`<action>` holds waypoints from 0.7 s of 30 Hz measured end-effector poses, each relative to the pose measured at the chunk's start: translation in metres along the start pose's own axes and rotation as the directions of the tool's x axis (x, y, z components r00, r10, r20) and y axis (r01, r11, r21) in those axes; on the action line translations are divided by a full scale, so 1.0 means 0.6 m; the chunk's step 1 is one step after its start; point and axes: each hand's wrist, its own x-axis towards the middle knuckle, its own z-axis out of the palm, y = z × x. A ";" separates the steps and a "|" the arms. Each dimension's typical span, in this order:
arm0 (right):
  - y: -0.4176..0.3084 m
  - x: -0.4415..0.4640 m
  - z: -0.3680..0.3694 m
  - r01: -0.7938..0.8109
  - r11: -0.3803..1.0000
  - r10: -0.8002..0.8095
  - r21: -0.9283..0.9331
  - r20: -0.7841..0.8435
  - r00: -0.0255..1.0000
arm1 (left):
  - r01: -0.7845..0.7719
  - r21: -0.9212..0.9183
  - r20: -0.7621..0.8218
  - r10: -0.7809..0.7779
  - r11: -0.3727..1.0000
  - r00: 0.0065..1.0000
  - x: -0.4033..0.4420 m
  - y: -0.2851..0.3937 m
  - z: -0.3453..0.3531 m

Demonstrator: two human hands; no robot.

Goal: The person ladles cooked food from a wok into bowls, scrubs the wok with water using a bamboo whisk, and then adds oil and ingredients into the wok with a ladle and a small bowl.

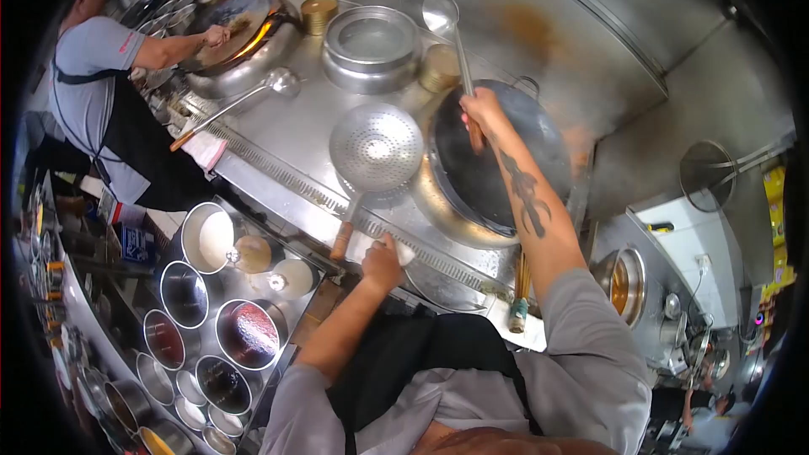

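Note:
My right hand (480, 108) is wrapped round the handle of a long ladle (463, 59). The ladle's bowl points away from me toward the back wall, above the stove top. Under that hand and forearm lies a large dark wok (497, 164), hazy with steam. Close to the front edge of the stove, my left hand (382, 265) has its fingers curled on a folded white cloth (361, 246). Just left of it is the wooden handle of a perforated skimmer (376, 147), which rests on the steel top.
A co-worker (105, 109) stirs a flaming wok (232, 34) at far left. A second ladle (244, 101) and a lidded steel pot (371, 46) sit between. Several seasoning containers (250, 333) stand at lower left. A bamboo brush (519, 299) lies at the front edge.

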 end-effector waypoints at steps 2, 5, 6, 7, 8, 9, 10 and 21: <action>-0.002 0.081 0.071 0.028 0.996 -0.031 -0.082 -0.034 0.999 | 0.016 0.031 0.058 -0.018 0.999 0.998 -0.018 0.010 -0.042; -0.025 0.125 0.157 0.021 0.988 -0.029 -0.154 -0.045 0.999 | -0.142 -0.015 -0.202 0.136 0.990 0.970 -0.047 -0.004 -0.084; -0.027 0.135 0.175 0.011 0.958 -0.022 -0.286 -0.036 0.999 | -0.172 0.063 -0.462 0.181 0.983 0.868 -0.040 -0.019 -0.073; -0.028 0.141 0.191 0.015 0.959 -0.006 -0.284 0.034 0.999 | -0.130 0.071 -0.525 0.148 0.989 0.838 -0.036 -0.034 -0.074; -0.031 0.147 0.205 0.021 0.959 0.009 -0.282 0.102 0.995 | -0.089 0.077 -0.586 0.117 0.993 0.802 -0.032 -0.048 -0.078; -0.025 0.162 0.216 0.026 0.960 0.022 -0.280 0.168 0.986 | -0.048 0.081 -0.645 0.090 0.996 0.759 -0.028 -0.060 -0.080; -0.019 0.186 0.225 -0.097 0.995 0.084 0.031 0.289 0.954 | 0.004 0.056 -0.584 0.029 0.998 0.811 -0.026 -0.069 -0.079; -0.037 0.112 0.080 -0.706 -0.029 -0.295 0.708 0.669 0.682 | 0.346 -0.933 0.343 0.037 -0.102 0.938 0.040 -0.116 -0.072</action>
